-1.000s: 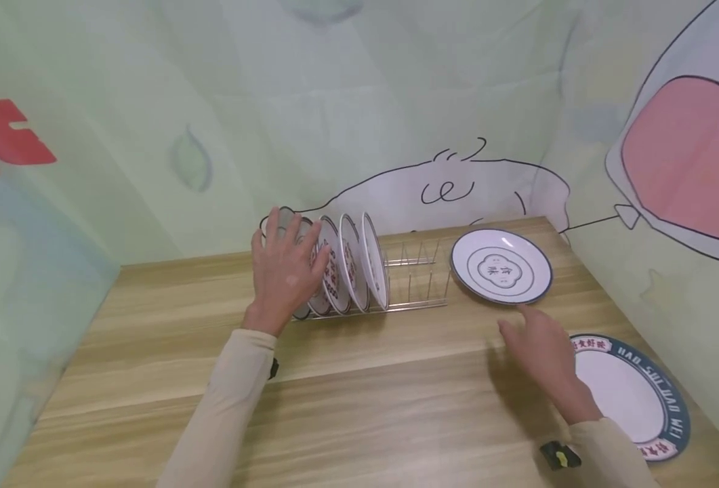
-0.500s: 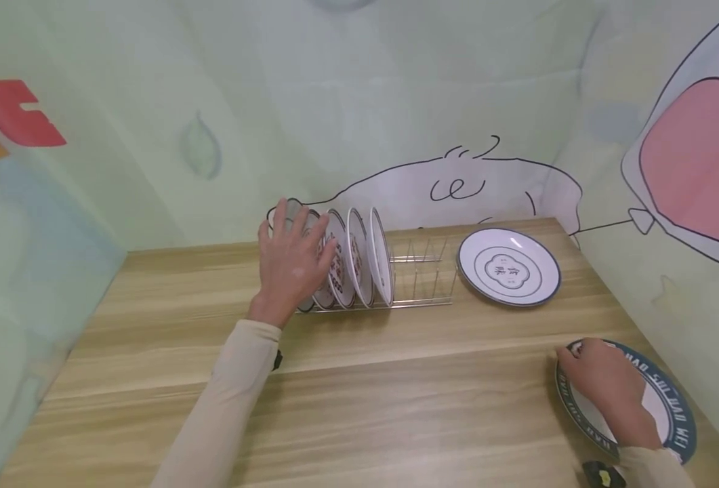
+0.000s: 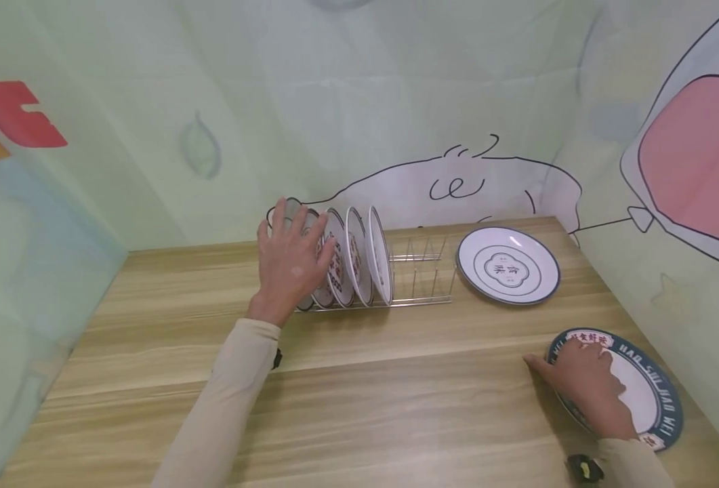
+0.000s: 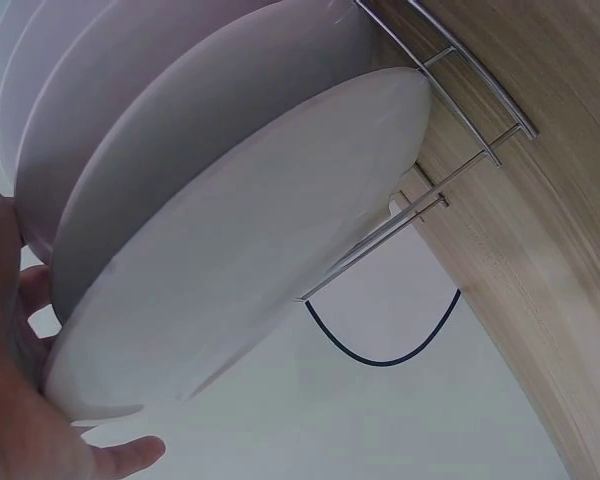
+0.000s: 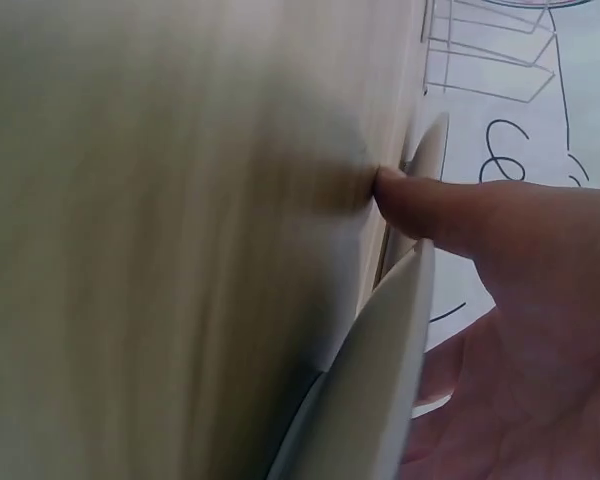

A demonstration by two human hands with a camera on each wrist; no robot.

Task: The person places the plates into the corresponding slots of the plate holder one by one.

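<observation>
Several white plates (image 3: 354, 266) stand on edge at the left end of a wire rack (image 3: 423, 298). My left hand (image 3: 289, 268) rests over their upper rims with spread fingers, covering part of the leftmost ones. In the left wrist view, the smooth back of the outermost plate (image 4: 245, 245) fills the middle, with my fingers at its lower end. My right hand (image 3: 593, 383) lies over the left part of a green-rimmed plate (image 3: 642, 396). Its thumb points out past the rim. In the right wrist view, the plate's edge (image 5: 375, 370) lies between thumb and fingers.
A blue-rimmed white plate (image 3: 508, 266) lies on the wooden table (image 3: 408, 400), right of the rack. Wire dividers show at the rack's right end. A printed cloth wall (image 3: 359, 122) borders the table at the back and sides.
My right hand has moved right and down from beside the blue-rimmed plate to the green-rimmed plate, which has shifted slightly up and left. The left hand has stayed on the racked plates.
</observation>
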